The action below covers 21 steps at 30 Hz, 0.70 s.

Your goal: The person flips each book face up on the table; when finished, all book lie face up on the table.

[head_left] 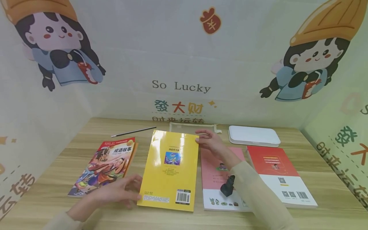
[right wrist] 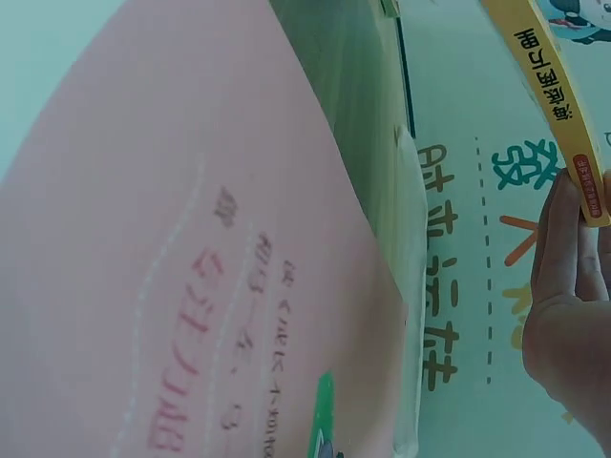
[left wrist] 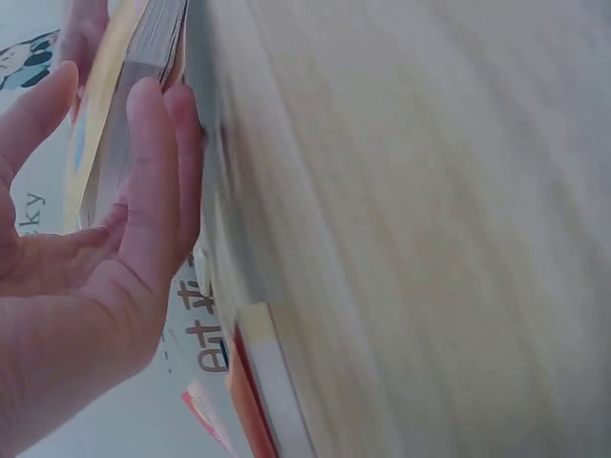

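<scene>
A yellow paperback book [head_left: 168, 179] with a picture and barcode is raised off the table between my two hands, its pages showing edge-on in the left wrist view. My left hand [head_left: 119, 191] is at its lower left edge. There the fingers [left wrist: 153, 181] lie fairly straight along the pages, with the thumb apart. At the upper right corner my right hand [head_left: 211, 143] holds the book by its spine side; the right wrist view shows the fingers [right wrist: 563, 239] there, but most of the thumb is hidden. My right forearm passes over a pink-and-white book [head_left: 210, 179].
An illustrated book [head_left: 112, 159] lies at left, a red-and-white book [head_left: 276, 169] at right. Behind are a black pencil [head_left: 133, 131], a white case [head_left: 254, 135] and a pale-edged pouch [head_left: 191, 127]. A printed cloth wall [head_left: 129, 64] borders the table [head_left: 60, 172].
</scene>
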Each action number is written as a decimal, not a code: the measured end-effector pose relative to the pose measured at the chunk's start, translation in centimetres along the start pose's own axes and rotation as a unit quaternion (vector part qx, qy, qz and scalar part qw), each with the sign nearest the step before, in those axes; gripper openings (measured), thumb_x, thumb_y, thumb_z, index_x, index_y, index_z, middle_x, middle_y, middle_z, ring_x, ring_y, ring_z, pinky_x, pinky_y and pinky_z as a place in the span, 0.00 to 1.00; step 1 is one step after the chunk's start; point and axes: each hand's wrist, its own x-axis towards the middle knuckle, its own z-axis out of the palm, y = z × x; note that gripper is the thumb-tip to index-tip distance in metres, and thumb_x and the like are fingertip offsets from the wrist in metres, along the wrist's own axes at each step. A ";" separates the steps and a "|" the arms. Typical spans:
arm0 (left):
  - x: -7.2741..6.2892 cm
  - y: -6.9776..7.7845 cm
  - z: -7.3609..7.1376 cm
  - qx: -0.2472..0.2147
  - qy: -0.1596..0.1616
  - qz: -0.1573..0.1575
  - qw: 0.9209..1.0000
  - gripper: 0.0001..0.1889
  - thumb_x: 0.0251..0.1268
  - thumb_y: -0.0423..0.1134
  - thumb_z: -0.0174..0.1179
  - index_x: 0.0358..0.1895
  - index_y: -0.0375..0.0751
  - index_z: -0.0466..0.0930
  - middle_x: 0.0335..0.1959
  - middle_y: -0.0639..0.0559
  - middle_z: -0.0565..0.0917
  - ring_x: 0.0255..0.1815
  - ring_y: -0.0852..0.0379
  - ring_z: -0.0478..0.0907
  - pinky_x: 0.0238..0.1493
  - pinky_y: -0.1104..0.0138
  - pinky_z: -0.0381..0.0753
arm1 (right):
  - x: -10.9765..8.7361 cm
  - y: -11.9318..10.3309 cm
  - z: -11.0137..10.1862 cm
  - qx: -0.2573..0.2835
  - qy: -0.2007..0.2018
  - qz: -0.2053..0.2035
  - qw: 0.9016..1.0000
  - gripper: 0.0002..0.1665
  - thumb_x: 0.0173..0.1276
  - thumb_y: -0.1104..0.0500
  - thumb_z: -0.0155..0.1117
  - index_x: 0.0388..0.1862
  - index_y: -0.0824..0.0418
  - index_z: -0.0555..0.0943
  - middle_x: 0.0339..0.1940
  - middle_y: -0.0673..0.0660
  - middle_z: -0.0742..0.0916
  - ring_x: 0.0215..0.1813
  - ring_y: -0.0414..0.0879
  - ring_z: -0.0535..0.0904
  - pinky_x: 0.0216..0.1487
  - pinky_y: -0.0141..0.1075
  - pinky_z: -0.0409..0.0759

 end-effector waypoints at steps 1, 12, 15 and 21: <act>0.0 0.0 0.0 -0.005 -0.005 0.007 1.000 0.25 0.58 0.33 0.57 0.54 0.29 0.56 0.42 0.40 0.75 0.36 0.46 0.75 0.30 0.60 0.79 | 0.0 0.0 -0.1 0.001 0.004 0.002 1.000 0.20 0.57 0.72 0.57 0.50 0.71 0.69 0.34 0.56 0.76 0.34 0.42 0.76 0.43 0.37 0.77; 0.2 0.5 0.1 -0.084 -0.031 0.066 0.994 0.30 0.60 0.28 0.53 0.61 0.32 0.45 0.45 0.32 0.75 0.42 0.34 0.73 0.42 0.53 0.76 | 0.0 -0.1 -0.8 0.014 0.020 0.011 1.000 0.23 0.61 0.71 0.54 0.56 0.73 0.64 0.33 0.54 0.79 0.35 0.43 0.78 0.46 0.38 0.75; 0.3 0.6 0.2 -0.092 -0.006 0.090 0.992 0.30 0.60 0.27 0.52 0.61 0.29 0.45 0.44 0.30 0.75 0.42 0.33 0.73 0.44 0.52 0.74 | 0.0 -0.3 -1.0 0.011 0.026 0.011 1.000 0.24 0.63 0.69 0.52 0.58 0.73 0.63 0.34 0.53 0.79 0.36 0.43 0.78 0.49 0.40 0.74; 0.4 0.9 0.2 -0.092 0.042 0.097 0.990 0.30 0.59 0.28 0.54 0.61 0.27 0.48 0.42 0.31 0.76 0.41 0.34 0.74 0.44 0.52 0.73 | -0.1 -0.5 -1.3 0.022 0.029 0.007 0.999 0.23 0.63 0.69 0.52 0.57 0.72 0.64 0.35 0.53 0.80 0.37 0.44 0.79 0.49 0.40 0.74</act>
